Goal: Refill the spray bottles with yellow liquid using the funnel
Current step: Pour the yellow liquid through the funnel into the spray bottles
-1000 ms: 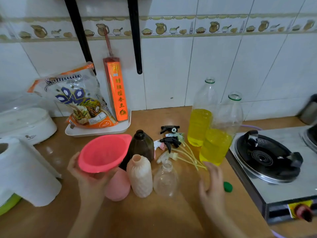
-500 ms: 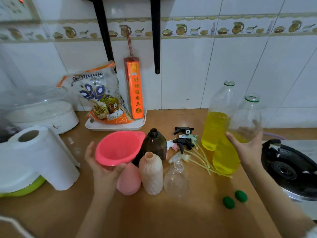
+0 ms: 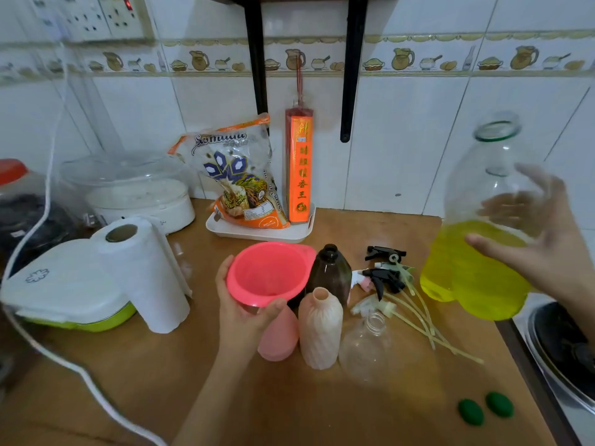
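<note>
- Head view, left side: left hand [image 3: 244,312] wrapped loosely round the underside of the pink funnel [image 3: 269,272], thumb and fingers curled on its cone; seemingly steadying it over the neck of the pink spray bottle [image 3: 279,336] so a pour would run straight in; spout hidden behind the hand, so seating not certain.
- Head view, right side: right hand [image 3: 544,249] spread wide round the large clear bottle of yellow liquid [image 3: 473,252], lifted off the counter and uncapped, mouth up; grip blurred, but fingers pressed on the far wall and thumb on the near one; probably on its way toward the funnel.
- Head view, centre: ribbed cream bottle [image 3: 320,329], brown bottle [image 3: 331,272] and clear bottle [image 3: 367,346] standing open just beside the pink one, likely queued for filling; trigger sprayer heads [image 3: 384,278] with tubes laid aside behind them; two green caps [image 3: 484,408] set apart near the counter's front edge.
</note>
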